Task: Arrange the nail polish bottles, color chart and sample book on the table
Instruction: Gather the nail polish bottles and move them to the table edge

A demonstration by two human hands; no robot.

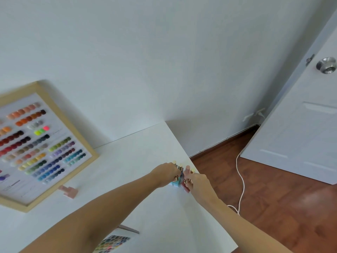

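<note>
White worktop [149, 156], smooth and matte, set against a pale bluish-white wall [164, 61]. Both arms stretched to its far right corner: left hand [166, 173] and right hand [197, 181] closed in from either side around a tight cluster of nail polish bottles [182, 175] with gold and pink caps, fingers touching the bottles; whether any single bottle is truly gripped, impossible to tell through the blur. Well to the left of the left hand, a wood-framed color chart [43, 143], rows of coloured swatches on white, propped against the wall. Between chart and left hand, nearer the chart, one pink bottle [70, 192] lying on its side. Below the left forearm, near the front edge, a sample book [114, 241] of small coloured tips, partly hidden. Beyond the right hand, off the worktop: reddish wood floor [273, 198], a white cable [240, 179] trailing across it, a white door [300, 125] with a round metal knob [327, 65].
</note>
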